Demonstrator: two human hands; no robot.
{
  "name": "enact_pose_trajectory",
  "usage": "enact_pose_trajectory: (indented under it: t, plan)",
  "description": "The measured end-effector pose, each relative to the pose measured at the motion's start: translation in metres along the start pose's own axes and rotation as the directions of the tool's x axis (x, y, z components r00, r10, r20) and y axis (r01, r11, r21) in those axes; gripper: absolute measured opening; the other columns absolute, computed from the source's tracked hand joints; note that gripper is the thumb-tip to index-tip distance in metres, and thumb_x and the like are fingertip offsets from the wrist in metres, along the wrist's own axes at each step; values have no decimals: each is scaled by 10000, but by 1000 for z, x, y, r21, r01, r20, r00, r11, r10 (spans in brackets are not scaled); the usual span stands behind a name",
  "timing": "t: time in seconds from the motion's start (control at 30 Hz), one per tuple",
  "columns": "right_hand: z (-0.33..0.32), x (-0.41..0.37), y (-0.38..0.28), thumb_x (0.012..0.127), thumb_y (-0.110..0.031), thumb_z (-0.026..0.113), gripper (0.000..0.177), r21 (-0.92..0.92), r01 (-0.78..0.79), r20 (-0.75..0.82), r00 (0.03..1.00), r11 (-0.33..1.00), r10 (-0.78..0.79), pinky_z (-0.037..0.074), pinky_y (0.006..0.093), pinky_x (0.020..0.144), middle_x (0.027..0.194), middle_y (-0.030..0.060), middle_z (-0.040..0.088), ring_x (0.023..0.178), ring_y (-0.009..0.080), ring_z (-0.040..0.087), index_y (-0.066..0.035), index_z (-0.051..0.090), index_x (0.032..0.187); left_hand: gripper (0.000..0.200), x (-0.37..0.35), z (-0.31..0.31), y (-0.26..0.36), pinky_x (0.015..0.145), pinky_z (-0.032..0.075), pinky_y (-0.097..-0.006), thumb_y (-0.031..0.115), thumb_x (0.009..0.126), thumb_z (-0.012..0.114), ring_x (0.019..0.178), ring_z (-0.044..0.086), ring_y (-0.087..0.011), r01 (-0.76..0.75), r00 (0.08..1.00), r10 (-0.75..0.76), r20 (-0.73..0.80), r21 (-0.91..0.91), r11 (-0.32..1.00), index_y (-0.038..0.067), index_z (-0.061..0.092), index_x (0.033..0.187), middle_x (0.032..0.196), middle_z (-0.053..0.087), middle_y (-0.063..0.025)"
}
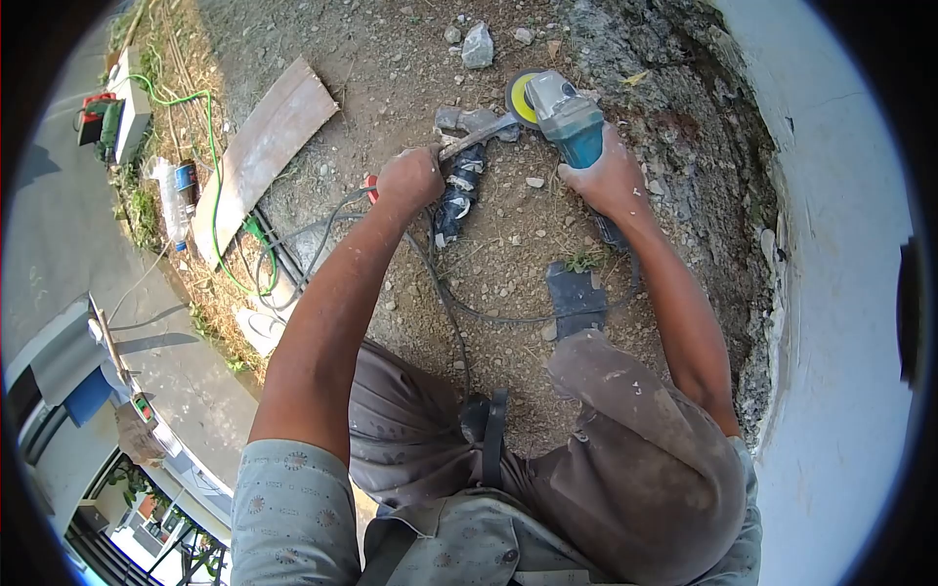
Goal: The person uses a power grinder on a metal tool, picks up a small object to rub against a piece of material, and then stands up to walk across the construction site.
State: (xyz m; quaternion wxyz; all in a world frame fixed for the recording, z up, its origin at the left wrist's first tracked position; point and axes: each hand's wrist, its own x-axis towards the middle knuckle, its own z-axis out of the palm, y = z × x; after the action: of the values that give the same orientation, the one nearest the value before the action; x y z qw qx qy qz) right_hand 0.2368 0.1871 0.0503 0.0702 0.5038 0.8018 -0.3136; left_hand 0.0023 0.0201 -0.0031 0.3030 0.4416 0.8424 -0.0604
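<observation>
My right hand (614,176) is wrapped round the body of a teal angle grinder (576,132) fitted with a yellow-rimmed disc (524,98). In my left hand (410,178) is a grey metal chisel (479,137) with a flared flat end, its tip right at the lower edge of the disc. The rest of the chisel is hidden in my fist. Just below it on the ground lies a dark object wrapped in tape or plastic (459,190), beside a grey stone-like piece (461,119).
A dark power cord (489,317) loops over the gravel. To the left lie a wooden board (264,151), a green cord (211,146) and a plastic bottle (186,178). A pale rock (478,47) sits ahead. A white wall (831,244) and rough stone footing (718,166) border the right.
</observation>
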Motion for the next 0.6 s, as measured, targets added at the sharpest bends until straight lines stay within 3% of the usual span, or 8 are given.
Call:
enact_pose_trajectory:
  t: [0.17,0.27,0.6]
  plan:
    - [2,2,0,698,-406,806,841,-13,16,-30,999,1000,-16,506,485,942,1181,288,650,1095,436,643,21,461,1336,413,0,2,0,834,571,-467,117,853,559,1021,699,-354,1,1000,0,-18,9,1000,188,647,1251,1084,723,-153]
    - [1,0,-2,715,-364,769,746,-24,50,-54,997,998,-52,536,496,886,1059,288,682,1008,444,675,20,472,1281,407,0,2,0,832,572,-468,119,855,558,1016,700,-355,-6,1000,6,-25,4,1000,183,649,1247,1072,724,-158]
    - [6,7,-1,719,-373,756,780,-23,52,-64,996,998,-54,536,492,892,1069,287,682,1006,439,678,24,458,1321,403,-3,-3,2,830,572,-466,120,848,565,1004,703,-354,-17,999,18,-31,22,1000,163,652,1240,1056,724,-170]
